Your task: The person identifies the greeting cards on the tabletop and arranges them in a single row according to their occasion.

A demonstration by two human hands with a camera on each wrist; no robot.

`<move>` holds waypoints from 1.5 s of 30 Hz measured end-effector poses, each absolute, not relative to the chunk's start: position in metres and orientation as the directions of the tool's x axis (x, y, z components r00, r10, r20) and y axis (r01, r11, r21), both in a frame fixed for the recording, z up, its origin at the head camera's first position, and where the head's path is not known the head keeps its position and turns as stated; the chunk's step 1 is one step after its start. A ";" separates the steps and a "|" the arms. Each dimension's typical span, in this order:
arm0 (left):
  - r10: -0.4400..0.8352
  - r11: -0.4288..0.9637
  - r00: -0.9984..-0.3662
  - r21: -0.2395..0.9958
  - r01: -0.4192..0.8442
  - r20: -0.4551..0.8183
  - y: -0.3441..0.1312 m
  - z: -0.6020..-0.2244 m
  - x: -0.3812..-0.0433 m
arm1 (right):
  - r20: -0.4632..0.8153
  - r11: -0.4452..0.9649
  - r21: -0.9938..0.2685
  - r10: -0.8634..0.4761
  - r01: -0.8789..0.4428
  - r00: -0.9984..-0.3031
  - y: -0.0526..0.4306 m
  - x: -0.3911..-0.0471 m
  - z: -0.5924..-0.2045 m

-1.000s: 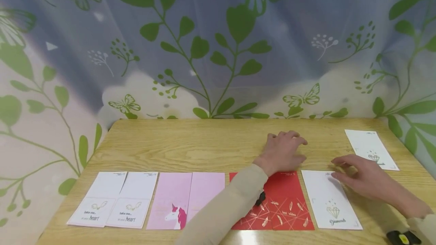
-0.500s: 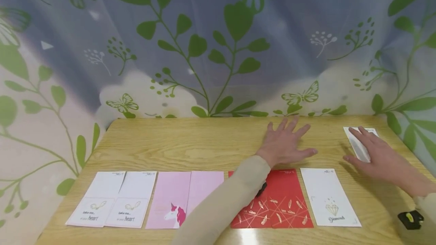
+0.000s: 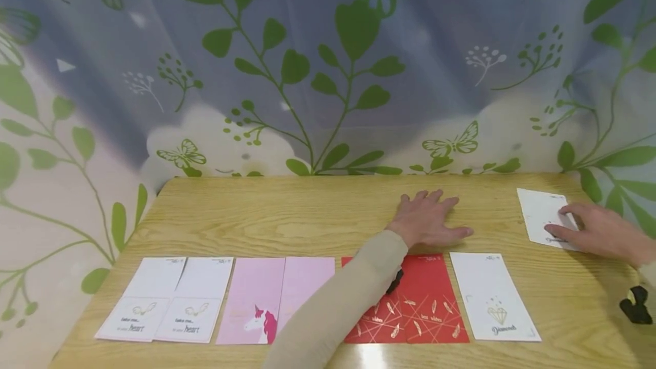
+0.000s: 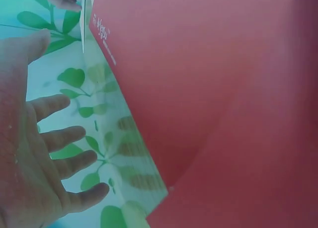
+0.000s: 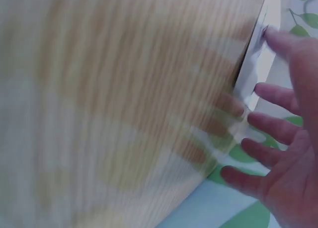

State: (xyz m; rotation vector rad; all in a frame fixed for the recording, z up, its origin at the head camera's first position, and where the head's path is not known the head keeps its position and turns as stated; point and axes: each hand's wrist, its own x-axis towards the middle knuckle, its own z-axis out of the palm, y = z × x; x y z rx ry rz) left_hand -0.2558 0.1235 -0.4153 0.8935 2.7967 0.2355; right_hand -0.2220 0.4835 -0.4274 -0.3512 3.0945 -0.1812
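Observation:
My left hand (image 3: 427, 221) is spread above the table just beyond the red cards (image 3: 425, 283), fingers fanned apart and holding nothing. In the left wrist view, the red card (image 4: 189, 89) fills the right side beside the hand (image 4: 39, 153). At the far right, my right hand (image 3: 605, 232) touches a white card (image 3: 540, 212) with its thumb and forefinger. The right wrist view has the thumb on that card (image 5: 253, 59) and the other fingers extended loosely. A matching white "Diamonds" card (image 3: 494, 289) lies in the front row.
Along the front lie two white cards (image 3: 148, 278) with wings and "heart" lettering. Pink cards (image 3: 256, 278) follow, one showing a unicorn. All rest on a wooden table (image 3: 266, 215) backed by a leaf-printed curtain (image 3: 287, 130). My left sleeve (image 3: 333, 306) crosses over the pink and red cards.
My right hand has moved from the front "Diamonds" card to the far right card, which is now turned slightly. The left hand first spread wider, then settled slightly lower in view.

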 end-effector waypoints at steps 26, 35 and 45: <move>0.514 0.854 -0.836 0.213 0.475 -0.194 0.086 -0.416 -0.302 | 0.029 0.895 -0.220 -0.391 -0.387 -0.920 0.326 -0.253 -0.426; 0.492 0.854 -0.846 0.303 0.423 -0.206 0.083 -0.413 -0.300 | 0.050 0.879 -0.230 -0.418 -0.418 -0.907 0.322 -0.247 -0.423; 0.518 0.737 -0.854 0.533 0.415 -0.050 0.090 -0.413 -0.300 | 0.047 0.831 -0.411 -0.391 -0.374 -0.919 0.330 -0.249 -0.424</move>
